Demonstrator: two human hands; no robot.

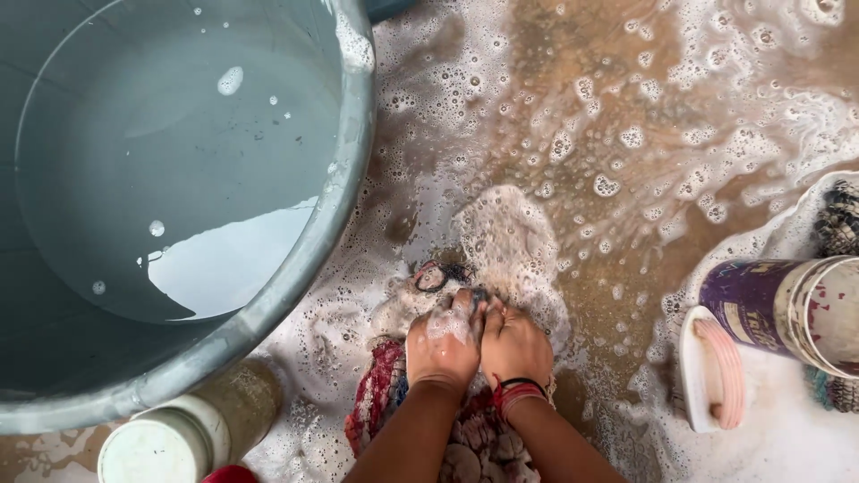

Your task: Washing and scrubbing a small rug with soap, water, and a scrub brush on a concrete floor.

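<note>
Both hands, left hand [443,338] and right hand [514,344], are pressing side by side, each grip clenching the soapy cloth [474,268] on the wet floor [608,286] (long axis running away from the wrists), beside the tub [353,179].

— What kind of place am I looking down into?

— I read it as a home washing spot, on the ground. The wet brown floor [626,295] is covered in soap foam [510,233].

— What else says so?

— A big grey tub [349,179] of water fills the floor's upper left corner, a white-lidded bottle [170,443] lies below it, and at the right edge I see a pink soap bar [716,371] and a purple container [761,309].
</note>
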